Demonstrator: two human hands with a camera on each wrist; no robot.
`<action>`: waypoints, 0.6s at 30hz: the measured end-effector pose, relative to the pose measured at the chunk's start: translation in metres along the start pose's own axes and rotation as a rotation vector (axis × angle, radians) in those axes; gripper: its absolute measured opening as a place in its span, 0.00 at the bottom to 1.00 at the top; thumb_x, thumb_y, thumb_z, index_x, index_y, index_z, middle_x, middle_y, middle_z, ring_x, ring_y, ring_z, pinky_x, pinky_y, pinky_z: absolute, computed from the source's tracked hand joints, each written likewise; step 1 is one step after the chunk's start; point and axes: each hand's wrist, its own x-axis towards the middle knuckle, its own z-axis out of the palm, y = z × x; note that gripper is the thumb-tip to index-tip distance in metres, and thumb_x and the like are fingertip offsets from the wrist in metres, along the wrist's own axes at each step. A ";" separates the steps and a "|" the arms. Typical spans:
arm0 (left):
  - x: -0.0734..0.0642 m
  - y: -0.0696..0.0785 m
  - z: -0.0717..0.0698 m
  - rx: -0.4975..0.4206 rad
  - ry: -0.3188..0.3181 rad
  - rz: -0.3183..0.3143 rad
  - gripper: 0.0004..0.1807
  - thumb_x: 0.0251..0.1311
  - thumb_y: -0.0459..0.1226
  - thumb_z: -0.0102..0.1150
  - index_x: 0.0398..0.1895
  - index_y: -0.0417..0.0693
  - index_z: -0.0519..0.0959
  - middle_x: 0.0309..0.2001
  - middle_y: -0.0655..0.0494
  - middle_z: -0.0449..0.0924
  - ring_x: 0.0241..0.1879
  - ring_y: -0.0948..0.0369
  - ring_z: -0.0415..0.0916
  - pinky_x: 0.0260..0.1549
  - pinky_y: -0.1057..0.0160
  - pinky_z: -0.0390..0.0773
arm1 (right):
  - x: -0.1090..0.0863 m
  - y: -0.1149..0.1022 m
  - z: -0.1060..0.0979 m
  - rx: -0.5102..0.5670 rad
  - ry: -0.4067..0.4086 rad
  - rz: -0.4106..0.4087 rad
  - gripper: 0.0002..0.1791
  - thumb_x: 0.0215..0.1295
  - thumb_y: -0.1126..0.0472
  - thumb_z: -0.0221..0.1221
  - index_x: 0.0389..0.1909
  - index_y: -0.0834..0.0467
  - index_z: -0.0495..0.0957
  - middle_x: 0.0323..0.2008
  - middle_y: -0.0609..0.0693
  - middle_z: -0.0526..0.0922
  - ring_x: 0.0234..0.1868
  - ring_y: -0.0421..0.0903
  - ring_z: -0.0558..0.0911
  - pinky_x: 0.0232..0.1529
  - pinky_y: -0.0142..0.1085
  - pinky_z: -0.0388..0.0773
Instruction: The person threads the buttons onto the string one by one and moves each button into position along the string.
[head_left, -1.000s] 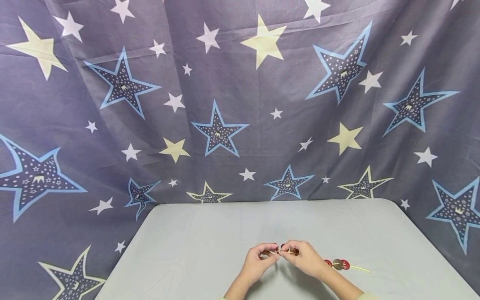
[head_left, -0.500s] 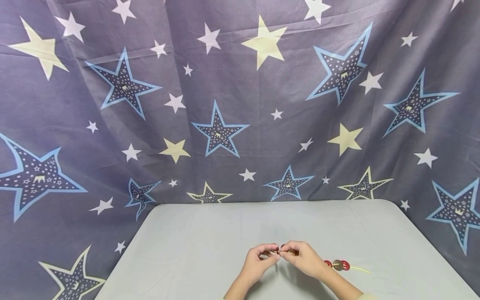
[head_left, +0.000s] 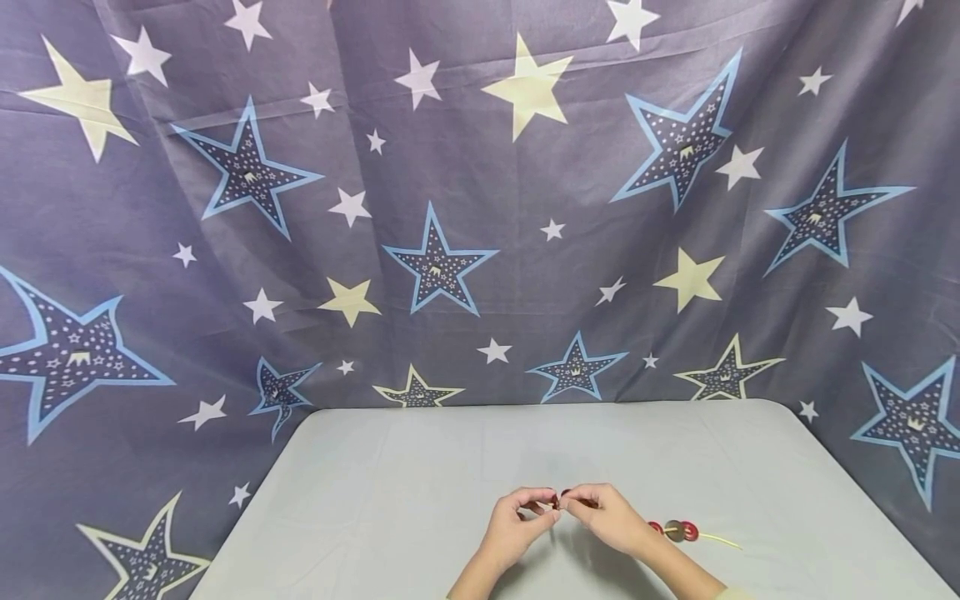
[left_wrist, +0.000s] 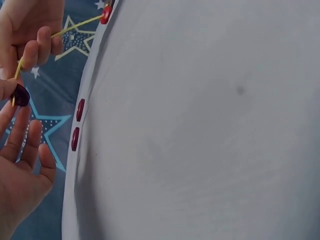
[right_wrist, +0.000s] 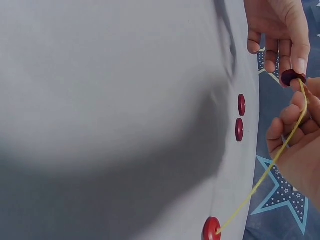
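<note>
My left hand (head_left: 513,525) pinches a dark red button (left_wrist: 21,95) between thumb and fingertips. Right beside it, my right hand (head_left: 603,515) pinches a yellow cord (right_wrist: 280,150) near its end. The cord's tip (left_wrist: 13,102) shows at the button's face in the left wrist view. From my right hand the cord runs down to a red button (right_wrist: 212,229) threaded on it. In the head view, a brown button (head_left: 676,531) and red buttons (head_left: 690,531) sit on the cord to the right of my forearm. My fingers partly hide the held button.
Two loose red buttons (right_wrist: 242,105) (right_wrist: 239,130) lie close together near the edge of the white-covered table (head_left: 390,500). A free tail of cord (head_left: 722,541) lies on the table to the right. A star-patterned cloth (head_left: 450,167) hangs behind.
Both hands stay almost in place, fingertips together. My right fingers have shifted slightly, and the stretch of cord seen under them a second ago is now barely visible. The threaded buttons have not moved.
</note>
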 end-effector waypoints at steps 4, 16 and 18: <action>0.000 0.002 0.002 0.041 0.006 0.014 0.13 0.51 0.35 0.65 0.41 0.42 0.82 0.42 0.48 0.81 0.37 0.55 0.76 0.31 0.72 0.68 | 0.001 -0.001 0.000 -0.003 -0.007 0.047 0.17 0.67 0.52 0.53 0.33 0.61 0.82 0.13 0.41 0.66 0.15 0.31 0.63 0.17 0.26 0.62; 0.003 -0.014 0.003 0.058 -0.010 0.051 0.14 0.50 0.38 0.67 0.41 0.46 0.82 0.43 0.51 0.82 0.39 0.56 0.76 0.32 0.71 0.69 | 0.000 0.002 0.002 -0.010 0.032 -0.015 0.10 0.62 0.57 0.59 0.32 0.60 0.84 0.22 0.44 0.77 0.22 0.30 0.68 0.24 0.27 0.67; 0.002 -0.010 0.003 0.055 0.008 0.045 0.14 0.50 0.37 0.67 0.41 0.43 0.82 0.43 0.49 0.82 0.39 0.52 0.76 0.32 0.70 0.69 | 0.001 0.002 0.001 -0.016 0.037 -0.010 0.10 0.62 0.57 0.59 0.32 0.60 0.84 0.23 0.45 0.77 0.22 0.31 0.68 0.24 0.26 0.67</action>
